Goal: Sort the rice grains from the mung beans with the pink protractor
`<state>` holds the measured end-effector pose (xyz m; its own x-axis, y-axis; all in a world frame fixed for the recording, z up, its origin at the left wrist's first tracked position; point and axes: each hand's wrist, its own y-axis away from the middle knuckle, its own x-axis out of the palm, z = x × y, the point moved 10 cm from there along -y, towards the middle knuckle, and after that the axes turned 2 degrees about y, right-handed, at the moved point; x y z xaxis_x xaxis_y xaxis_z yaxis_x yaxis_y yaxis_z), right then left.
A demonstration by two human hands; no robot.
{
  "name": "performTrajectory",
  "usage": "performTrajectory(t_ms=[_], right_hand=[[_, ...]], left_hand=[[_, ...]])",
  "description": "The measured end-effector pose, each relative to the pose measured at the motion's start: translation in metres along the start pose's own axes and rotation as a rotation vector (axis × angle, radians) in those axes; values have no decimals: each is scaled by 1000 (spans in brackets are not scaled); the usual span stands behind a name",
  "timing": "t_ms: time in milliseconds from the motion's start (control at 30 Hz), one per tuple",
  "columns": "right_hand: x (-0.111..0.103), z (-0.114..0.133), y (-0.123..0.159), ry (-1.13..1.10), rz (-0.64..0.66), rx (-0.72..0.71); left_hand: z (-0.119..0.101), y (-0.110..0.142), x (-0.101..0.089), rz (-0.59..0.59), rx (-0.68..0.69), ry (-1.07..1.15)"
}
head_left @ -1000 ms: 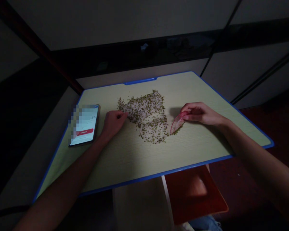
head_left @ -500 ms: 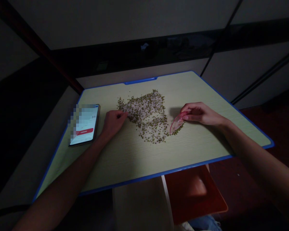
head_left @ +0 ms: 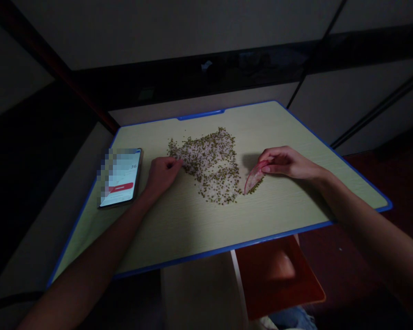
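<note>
- The right hand (head_left: 285, 161) grasps a clear, red-rimmed piece (head_left: 254, 178) between thumb and fingers, holding it tilted, its lower end down near the bench (head_left: 179, 229).
- The left hand (head_left: 162, 174) is loosely clenched, thumb and forefinger drawn together; whether anything small sits between their tips, I cannot tell.
- Just beyond the left hand's fingertips, and reaching across towards the right hand, lies a spread of mixed green and whitish grains (head_left: 209, 156), flat on the bench.
- Below the right hand's fingertips, a short row of green grains (head_left: 256, 188) lies along the lower edge of the red-rimmed piece, near the spread's right side.
- To the left of the left hand, a phone (head_left: 125, 178) lies screen up on the bench, its screen lit and partly pixelated.
- Nearer the wearer than both hands, an orange-red panel (head_left: 278, 279) shows below the bench's blue edge.
</note>
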<state>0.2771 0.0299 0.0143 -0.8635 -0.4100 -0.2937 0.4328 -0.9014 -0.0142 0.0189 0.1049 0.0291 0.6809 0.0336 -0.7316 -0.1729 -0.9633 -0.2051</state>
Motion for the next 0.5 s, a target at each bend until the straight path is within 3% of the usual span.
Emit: performTrajectory(t_ms=[500], right_hand=[[-1, 1, 1, 12, -2, 9]], left_hand=[[0, 1, -1, -2, -8, -6]])
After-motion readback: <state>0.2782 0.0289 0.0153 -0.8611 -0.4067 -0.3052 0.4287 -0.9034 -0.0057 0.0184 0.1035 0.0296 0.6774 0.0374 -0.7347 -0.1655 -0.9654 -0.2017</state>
